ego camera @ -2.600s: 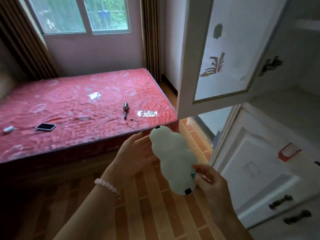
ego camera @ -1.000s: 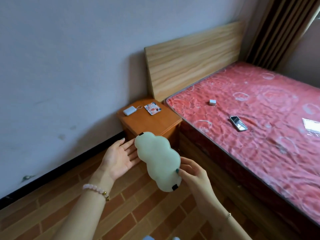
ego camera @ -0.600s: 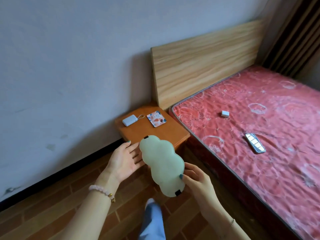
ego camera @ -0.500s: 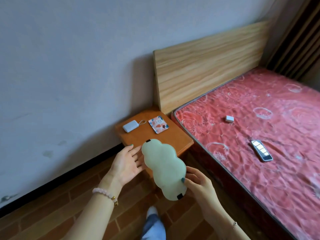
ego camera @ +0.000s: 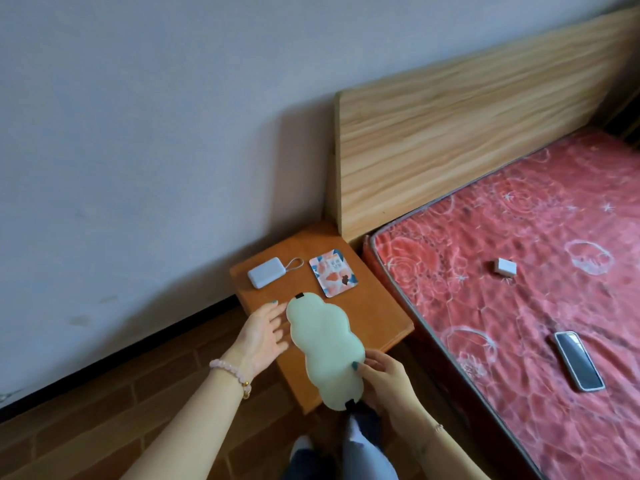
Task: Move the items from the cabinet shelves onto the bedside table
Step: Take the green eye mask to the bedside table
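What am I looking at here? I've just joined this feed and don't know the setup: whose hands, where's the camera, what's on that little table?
No machine here: a person works bare-handed, filmed by a head-worn camera looking down. The left hand lies open beside a pale green cloud-shaped pad, and the right hand pinches its near end. The pad hangs over the orange bedside table, which holds a small white power bank and a patterned card. A phone and a little white box lie on the red mattress.

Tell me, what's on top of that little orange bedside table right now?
On the bedside table lie a pale blue power bank and a patterned card. The green cloud-shaped pad, held by both hands, covers part of the front; whatever lies beneath it cannot be seen.
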`<action>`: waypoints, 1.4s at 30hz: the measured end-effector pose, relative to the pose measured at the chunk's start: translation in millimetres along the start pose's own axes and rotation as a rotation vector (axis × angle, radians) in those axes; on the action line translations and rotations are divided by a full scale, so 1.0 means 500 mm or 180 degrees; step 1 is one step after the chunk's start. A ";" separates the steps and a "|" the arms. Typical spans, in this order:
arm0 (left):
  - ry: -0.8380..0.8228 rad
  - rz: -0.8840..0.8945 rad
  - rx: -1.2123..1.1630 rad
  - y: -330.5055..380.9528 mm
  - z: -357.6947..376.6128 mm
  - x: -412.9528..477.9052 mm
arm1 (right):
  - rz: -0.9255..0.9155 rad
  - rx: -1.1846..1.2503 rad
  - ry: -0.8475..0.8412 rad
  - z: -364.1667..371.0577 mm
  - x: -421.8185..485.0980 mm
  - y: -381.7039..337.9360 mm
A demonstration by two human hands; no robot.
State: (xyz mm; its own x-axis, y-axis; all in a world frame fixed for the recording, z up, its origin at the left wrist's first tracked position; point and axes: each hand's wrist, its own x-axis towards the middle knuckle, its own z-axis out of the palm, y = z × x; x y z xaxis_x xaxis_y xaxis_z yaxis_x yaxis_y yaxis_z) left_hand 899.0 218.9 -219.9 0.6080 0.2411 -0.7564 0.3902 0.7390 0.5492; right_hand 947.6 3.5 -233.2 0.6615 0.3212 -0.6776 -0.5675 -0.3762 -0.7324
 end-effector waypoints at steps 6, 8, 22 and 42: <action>0.0349 -0.0065 -0.0314 0.014 0.032 0.130 | 0.0234 -0.0204 -0.0284 -0.018 0.170 -0.045; 0.0543 -0.0084 -0.0442 0.013 0.031 0.177 | 0.0292 -0.0255 -0.0372 -0.016 0.231 -0.052; 0.1308 -0.0240 -0.0541 -0.029 -0.047 0.465 | 0.0583 -0.0966 -0.0569 0.078 0.567 0.031; 0.1546 -0.0276 -0.0488 -0.032 -0.090 0.453 | 0.0279 -0.2105 -0.0114 0.109 0.609 0.032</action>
State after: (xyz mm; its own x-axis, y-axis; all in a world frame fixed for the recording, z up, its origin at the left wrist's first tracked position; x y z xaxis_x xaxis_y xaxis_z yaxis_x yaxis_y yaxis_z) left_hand 999.5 289.8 -416.2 0.1726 0.4122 -0.8946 0.2969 0.8442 0.4463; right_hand 1113.4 142.9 -454.8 0.6035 0.2895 -0.7430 -0.1907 -0.8523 -0.4871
